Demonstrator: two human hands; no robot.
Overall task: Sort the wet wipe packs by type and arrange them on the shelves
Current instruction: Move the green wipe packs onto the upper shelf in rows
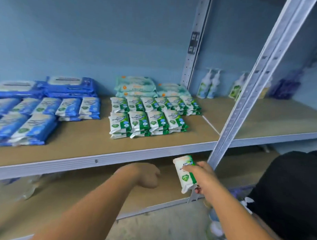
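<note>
Here the right hand (204,177) grasps a small green-and-white plastic wet wipe pack (185,172), fingers curled round its middle, holding it upright just below the front edge of the brown board shelf with a grey metal rim (92,144), near the perforated grey metal upright (244,97). The left hand (148,175) is clenched in a fist under the same edge, with nothing seen in it. On the shelf lie stacked rows of matching green-and-white packs (147,117), blue-and-white packs (37,113) to their left, and larger pale mint packs (135,85) behind
</note>
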